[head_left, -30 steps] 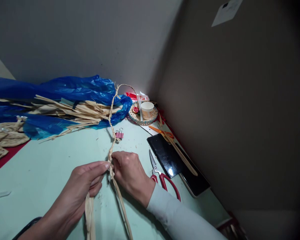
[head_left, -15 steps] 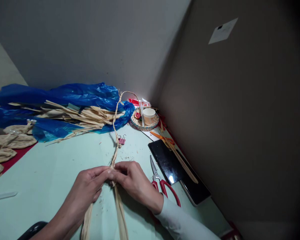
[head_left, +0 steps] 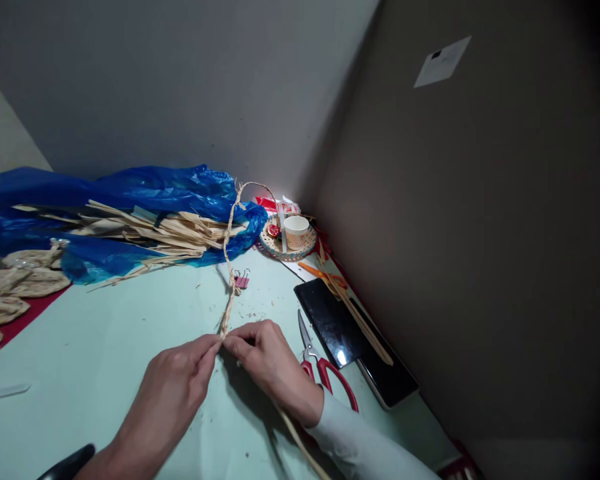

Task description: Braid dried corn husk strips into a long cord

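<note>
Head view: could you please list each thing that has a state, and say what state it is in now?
Left hand: pinching the braided straw cord.
Right hand: pinching the same spot.
Braided straw cord: plaited, stretched taut toward the wall.
Scissors: lying flat, blades closed.
Tablet: screen dark.
Paper cup: upright on a woven coaster.
Binder clip: lying beside the cord.
Blue plastic bag: open, straw strips spilling out.

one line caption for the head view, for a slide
Both hands, left hand and right hand, pinch a twisted straw cord on a pale green table, red-handled scissors beside them.
</note>
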Tool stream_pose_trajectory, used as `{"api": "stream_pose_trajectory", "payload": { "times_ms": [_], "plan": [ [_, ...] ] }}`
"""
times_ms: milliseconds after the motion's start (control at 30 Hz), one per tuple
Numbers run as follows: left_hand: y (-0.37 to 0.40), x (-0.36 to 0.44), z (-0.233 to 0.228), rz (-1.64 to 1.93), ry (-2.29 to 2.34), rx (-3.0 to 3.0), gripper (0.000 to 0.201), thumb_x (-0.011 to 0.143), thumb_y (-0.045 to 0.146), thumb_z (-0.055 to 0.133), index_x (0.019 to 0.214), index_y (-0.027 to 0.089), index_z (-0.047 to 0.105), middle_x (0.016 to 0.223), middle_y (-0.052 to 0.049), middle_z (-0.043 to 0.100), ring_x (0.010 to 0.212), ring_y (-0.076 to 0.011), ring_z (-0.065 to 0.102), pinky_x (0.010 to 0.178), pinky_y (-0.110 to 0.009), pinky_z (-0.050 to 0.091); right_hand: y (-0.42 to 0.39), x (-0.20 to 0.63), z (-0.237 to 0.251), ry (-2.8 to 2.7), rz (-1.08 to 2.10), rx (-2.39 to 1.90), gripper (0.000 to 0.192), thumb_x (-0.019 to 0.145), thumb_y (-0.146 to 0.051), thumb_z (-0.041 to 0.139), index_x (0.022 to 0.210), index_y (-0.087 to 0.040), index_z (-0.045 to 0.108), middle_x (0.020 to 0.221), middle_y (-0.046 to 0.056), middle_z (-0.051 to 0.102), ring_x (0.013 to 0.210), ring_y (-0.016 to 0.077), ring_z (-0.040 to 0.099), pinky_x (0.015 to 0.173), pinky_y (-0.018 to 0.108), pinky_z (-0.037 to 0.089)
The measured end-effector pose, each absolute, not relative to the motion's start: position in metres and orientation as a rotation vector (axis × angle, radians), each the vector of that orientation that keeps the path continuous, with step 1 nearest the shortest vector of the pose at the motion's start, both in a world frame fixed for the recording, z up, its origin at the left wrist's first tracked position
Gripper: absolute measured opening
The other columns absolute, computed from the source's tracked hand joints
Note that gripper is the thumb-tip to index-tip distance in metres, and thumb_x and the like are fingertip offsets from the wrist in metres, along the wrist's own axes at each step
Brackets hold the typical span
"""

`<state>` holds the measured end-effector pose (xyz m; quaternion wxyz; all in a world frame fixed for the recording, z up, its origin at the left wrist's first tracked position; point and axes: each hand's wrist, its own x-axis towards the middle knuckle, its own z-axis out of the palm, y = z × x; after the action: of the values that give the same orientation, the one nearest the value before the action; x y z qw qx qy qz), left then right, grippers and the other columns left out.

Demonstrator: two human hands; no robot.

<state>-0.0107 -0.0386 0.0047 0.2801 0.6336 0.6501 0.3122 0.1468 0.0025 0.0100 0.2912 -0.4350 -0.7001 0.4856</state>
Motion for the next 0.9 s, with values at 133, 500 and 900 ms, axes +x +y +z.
{"api": "stream_pose_trajectory", "payload": {
  "times_ms": [133,500,900],
  "plan": [
    [-0.042,-0.007,0.003,0.617,1.837,1.894,0.042,0.093,0.039,0.033,0.086,0.022,0.071,0.082,-0.009,0.078,0.078,-0.0298,0.073,0.071,-0.038,0.048,0.006,0.140,0.001,-1.645,1.373,-1.234,0.024,0.081,-0.024,0.059,0.060,-0.013,0.065,0.056,-0.003,0.044,0.059,0.0112,0.039,0.055,0.023,0.030],
    [-0.055,-0.004,0.013,0.914,1.888,2.601,0.041,0.097,0.023,0.035,0.069,0.021,0.065,0.060,0.000,0.060,0.048,-0.0184,0.065,0.048,-0.031,0.047,-0.002,0.136,0.002,-1.895,0.972,-1.264,0.030,0.079,-0.018,0.054,0.050,-0.016,0.045,0.052,-0.005,0.033,0.058,0.0105,0.029,0.055,0.026,0.022],
    [-0.075,0.009,-0.025,0.363,1.788,3.277,0.050,0.071,-0.016,0.039,0.105,-0.004,0.073,0.093,-0.021,0.079,0.075,-0.0241,0.077,0.064,-0.028,0.063,0.004,0.146,0.008,-1.587,1.593,-1.091,0.032,0.075,-0.031,0.056,0.051,-0.019,0.039,0.056,-0.004,0.029,0.060,0.0105,0.027,0.052,0.025,0.020]
  ]
}}
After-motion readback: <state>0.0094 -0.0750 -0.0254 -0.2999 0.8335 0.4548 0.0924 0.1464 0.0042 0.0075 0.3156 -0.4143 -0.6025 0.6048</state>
